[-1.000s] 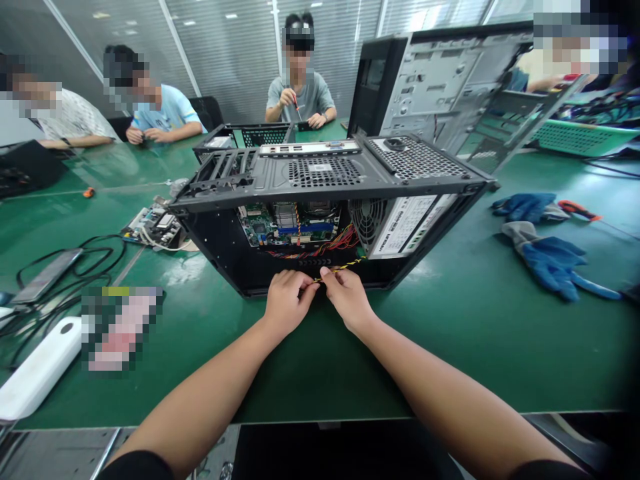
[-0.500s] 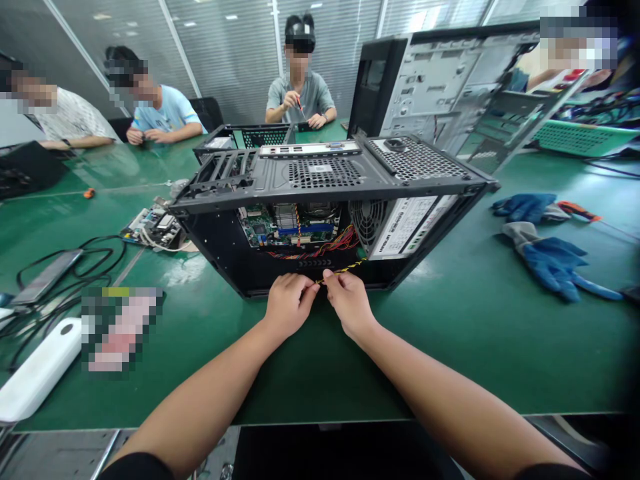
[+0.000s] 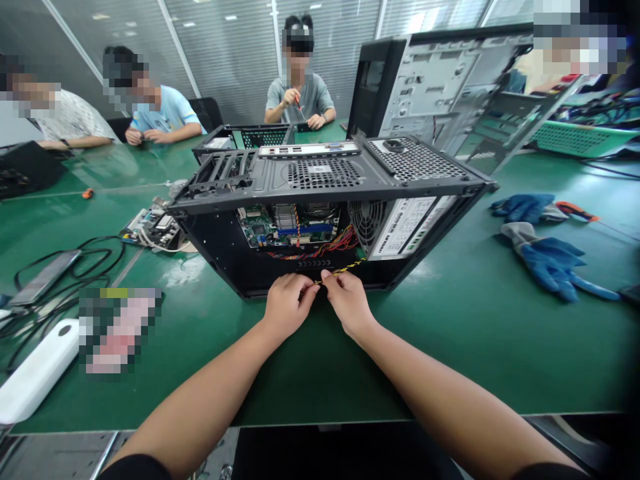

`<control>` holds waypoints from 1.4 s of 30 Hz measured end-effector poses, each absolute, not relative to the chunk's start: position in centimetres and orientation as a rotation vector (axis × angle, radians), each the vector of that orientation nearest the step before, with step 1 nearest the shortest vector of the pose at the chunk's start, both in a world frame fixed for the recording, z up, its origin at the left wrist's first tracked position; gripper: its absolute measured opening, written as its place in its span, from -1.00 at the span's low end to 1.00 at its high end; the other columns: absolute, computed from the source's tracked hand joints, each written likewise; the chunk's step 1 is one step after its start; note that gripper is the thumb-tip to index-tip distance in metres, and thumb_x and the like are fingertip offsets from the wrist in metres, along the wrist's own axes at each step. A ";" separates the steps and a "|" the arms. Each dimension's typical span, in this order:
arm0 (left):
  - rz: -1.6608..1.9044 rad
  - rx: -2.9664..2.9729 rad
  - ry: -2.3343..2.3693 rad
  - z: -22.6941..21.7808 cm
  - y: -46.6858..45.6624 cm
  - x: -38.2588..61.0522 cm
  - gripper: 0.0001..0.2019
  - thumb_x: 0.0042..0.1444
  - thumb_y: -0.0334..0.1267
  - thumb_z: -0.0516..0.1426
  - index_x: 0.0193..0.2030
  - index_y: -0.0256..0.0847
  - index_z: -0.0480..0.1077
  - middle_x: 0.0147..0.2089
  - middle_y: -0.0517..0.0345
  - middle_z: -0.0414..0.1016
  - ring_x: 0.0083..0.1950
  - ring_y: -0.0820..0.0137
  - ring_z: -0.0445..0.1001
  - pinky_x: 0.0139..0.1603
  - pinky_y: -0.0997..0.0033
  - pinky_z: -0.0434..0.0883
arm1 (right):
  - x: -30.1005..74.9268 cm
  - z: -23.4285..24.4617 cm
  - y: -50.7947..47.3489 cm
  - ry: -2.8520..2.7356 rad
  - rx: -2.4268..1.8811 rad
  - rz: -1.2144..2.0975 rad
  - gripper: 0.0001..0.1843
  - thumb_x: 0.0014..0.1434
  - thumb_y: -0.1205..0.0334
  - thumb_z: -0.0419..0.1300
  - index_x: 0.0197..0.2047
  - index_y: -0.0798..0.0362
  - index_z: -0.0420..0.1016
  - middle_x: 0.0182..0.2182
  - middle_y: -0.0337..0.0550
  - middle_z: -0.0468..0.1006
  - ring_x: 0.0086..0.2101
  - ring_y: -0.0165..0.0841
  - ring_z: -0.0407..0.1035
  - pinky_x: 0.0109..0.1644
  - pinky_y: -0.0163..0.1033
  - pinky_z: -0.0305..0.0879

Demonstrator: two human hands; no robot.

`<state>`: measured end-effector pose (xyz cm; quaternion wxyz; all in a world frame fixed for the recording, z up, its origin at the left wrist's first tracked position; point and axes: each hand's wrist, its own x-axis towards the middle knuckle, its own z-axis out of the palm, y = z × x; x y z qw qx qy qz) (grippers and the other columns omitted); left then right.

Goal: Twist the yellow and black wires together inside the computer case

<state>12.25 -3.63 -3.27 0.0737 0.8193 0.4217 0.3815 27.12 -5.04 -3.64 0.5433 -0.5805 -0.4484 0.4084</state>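
While the left hand [image 3: 290, 303] and right hand [image 3: 349, 300] pinch the twisted cable [image 3: 350, 267], one hard tug could strain it!
It's at the case's [image 3: 273, 177] near lower edge, leading toward the power supply [image 3: 407, 230]; that rim might scrape it. Cable end: probably hidden. Sideways room: the bench [image 3: 480, 320] before that blue glove [image 3: 553, 265].
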 end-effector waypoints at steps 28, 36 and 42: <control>1.132 2.490 1.232 -3.5 -3.7 12.2 -0.88 0.30 -0.27 0.12 -0.29 -0.16 0.38 -0.37 0.14 0.49 -0.33 0.34 0.46 -0.25 0.31 0.37 | 27.1 -3.5 -5.1 -1.199 -1.356 0.905 -0.53 0.20 -0.12 0.16 -0.59 -0.01 0.24 -0.66 -0.32 0.24 -0.57 -0.40 0.11 -0.45 -0.23 0.08; 1.243 2.479 1.191 -3.5 -3.6 12.2 -0.89 0.26 -0.27 0.18 -0.29 -0.18 0.38 -0.40 0.15 0.48 -0.37 0.35 0.43 -0.31 0.35 0.34 | 27.0 -4.0 -5.0 -1.129 -1.360 0.946 -0.51 0.18 -0.19 0.17 -0.56 -0.01 0.26 -0.67 -0.33 0.23 -0.58 -0.41 0.10 -0.48 -0.25 0.04; 1.229 2.488 1.208 -3.4 -3.8 12.3 -0.89 0.27 -0.29 0.16 -0.30 -0.19 0.38 -0.42 0.17 0.47 -0.39 0.36 0.43 -0.29 0.34 0.33 | 26.9 -3.9 -5.2 -1.130 -1.391 0.881 -0.52 0.20 -0.13 0.16 -0.58 -0.01 0.24 -0.65 -0.31 0.25 -0.57 -0.41 0.10 -0.45 -0.24 0.06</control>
